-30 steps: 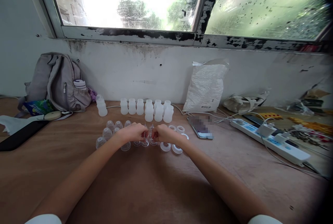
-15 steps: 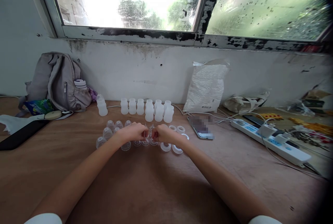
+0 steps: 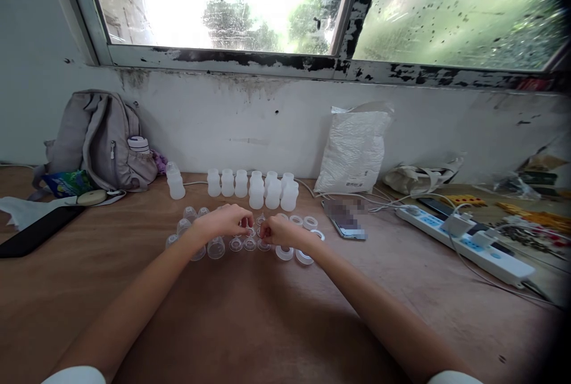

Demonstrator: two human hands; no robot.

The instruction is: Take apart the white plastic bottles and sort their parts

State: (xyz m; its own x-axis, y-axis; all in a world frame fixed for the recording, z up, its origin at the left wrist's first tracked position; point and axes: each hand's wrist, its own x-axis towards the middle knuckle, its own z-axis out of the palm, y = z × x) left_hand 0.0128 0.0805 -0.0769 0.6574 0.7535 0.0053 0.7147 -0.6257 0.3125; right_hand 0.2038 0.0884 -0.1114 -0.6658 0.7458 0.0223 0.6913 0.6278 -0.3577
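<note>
My left hand [image 3: 229, 220] is over the small clear nipples [image 3: 250, 244], fingers curled and pinched; what they hold, if anything, is too small to tell. Close beside it, my right hand [image 3: 279, 232] has its fingers closed at the right end of the nipples, their contents hidden too. Under and left of my left wrist stand several clear domed caps [image 3: 216, 247]. White rings [image 3: 304, 256] lie around and to the right of my right hand. Behind the hands, several frosted white bottles [image 3: 256, 191] stand upright in a row.
A capped bottle [image 3: 175, 181] stands by a grey backpack [image 3: 100, 140] at the left. A black case [image 3: 40, 230] lies at the left edge. To the right are a phone [image 3: 345, 220], a white plastic package [image 3: 352, 149] and a power strip [image 3: 464, 244] with cables.
My left hand has shifted slightly left and up, uncovering more of the nipples beneath it. My right hand has hardly moved.
</note>
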